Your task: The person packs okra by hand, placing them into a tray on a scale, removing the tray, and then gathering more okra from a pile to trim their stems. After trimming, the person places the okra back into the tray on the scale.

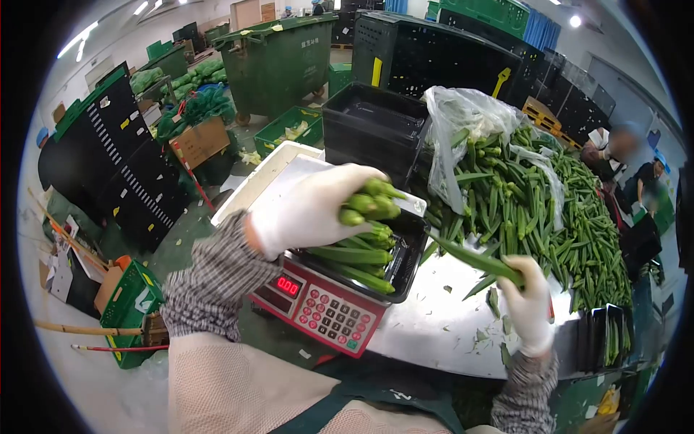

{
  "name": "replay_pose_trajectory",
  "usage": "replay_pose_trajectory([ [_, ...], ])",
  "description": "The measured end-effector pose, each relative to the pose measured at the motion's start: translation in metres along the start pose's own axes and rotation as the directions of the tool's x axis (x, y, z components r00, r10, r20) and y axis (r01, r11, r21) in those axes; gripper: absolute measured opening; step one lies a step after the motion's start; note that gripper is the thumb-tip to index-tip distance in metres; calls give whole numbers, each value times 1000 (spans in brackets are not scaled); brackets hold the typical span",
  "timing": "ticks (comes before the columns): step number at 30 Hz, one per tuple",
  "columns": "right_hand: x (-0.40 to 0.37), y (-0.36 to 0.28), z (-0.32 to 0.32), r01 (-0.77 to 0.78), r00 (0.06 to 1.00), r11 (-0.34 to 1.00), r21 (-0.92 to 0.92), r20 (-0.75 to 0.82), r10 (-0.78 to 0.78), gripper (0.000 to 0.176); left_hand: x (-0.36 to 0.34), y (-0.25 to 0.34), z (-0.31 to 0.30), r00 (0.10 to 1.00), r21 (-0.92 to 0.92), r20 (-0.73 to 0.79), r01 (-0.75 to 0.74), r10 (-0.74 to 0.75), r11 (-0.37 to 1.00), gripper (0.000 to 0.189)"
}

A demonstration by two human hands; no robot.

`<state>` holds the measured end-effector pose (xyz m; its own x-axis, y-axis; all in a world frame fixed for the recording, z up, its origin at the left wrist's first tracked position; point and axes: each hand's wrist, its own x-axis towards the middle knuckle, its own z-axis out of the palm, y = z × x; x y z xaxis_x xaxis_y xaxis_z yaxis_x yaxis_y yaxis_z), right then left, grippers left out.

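My left hand (307, 207), in a white glove, is closed around several okra pods (374, 204) just above a black tray (413, 254). More okra pods lie in that tray, which rests on a red and white weighing scale (334, 311). The scale's red display reads 0.00. To the right, my right hand (531, 304), also gloved in white, pinches one long okra pod (473, 258) by its stem end. Its tip points left toward the tray. Beneath it, cut leaf bits are scattered on a shiny metal table (426, 336).
A large okra heap (520, 210) covers the table's right side, with clear plastic sheeting (444, 145) over part of it. Stacked black trays (372, 119) stand behind the scale. Packed trays (611, 333) sit at right. A green wheeled bin (278, 69) is farther back; other people work at far right.
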<state>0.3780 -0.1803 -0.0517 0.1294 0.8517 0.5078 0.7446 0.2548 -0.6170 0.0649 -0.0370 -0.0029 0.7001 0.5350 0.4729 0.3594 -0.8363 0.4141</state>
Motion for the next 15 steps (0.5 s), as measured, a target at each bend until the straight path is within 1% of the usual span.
replay_pose_trajectory([
  [2,-43,10,-52,-241,969,970,40,64,238,23,13,-13,14,977,63,214,-4,-10,998,52],
  [3,-65,15,-82,-293,949,955,-47,111,296,20,19,-18,17,953,-2,300,33,-30,999,50],
  [4,-87,18,-110,-337,922,932,-134,154,356,18,23,-18,17,932,31,347,97,-101,995,49],
  [6,-129,11,-152,-530,805,813,-241,157,572,15,27,-18,13,866,110,432,227,-252,968,46],
  [7,-151,9,-168,-527,784,784,-329,170,598,16,27,-27,14,890,50,403,210,-212,976,42],
  [8,-171,11,-182,-512,764,752,-415,180,620,16,29,-30,13,889,77,397,218,-230,973,36],
  [10,-215,32,-208,-482,683,659,-577,223,695,19,32,-22,9,910,19,331,256,-248,966,28],
  [11,-238,50,-215,-514,650,625,-588,209,731,20,35,-15,4,914,61,303,263,-269,963,23],
  [12,-261,74,-220,-545,616,589,-597,191,764,21,35,-19,3,937,32,255,238,-238,971,21],
  [14,-306,134,-223,-639,494,487,-596,168,853,20,34,-27,-7,979,-4,133,155,-153,988,17],
  [15,-324,158,-222,-538,583,560,-630,202,787,19,33,-22,-17,981,-96,84,182,-174,979,14],
])
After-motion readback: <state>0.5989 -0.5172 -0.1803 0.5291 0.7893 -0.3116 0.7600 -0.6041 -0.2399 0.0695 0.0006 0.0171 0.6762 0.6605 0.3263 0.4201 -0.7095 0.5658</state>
